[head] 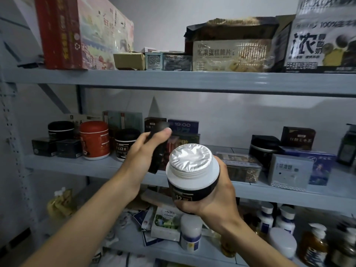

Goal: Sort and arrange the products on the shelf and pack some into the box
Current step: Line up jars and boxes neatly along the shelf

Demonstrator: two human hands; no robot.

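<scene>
A red jar (94, 140) and a black jar (125, 144) stand side by side at the left of the middle shelf (57, 164). Just right of them, the left hand (142, 151) is raised, thumb and fingers closed round a dark object (159, 160) too blurred to name. The right hand (217, 197) grips the foil-sealed jar (192, 182) round its body, upright, in front of the shelf's edge.
</scene>
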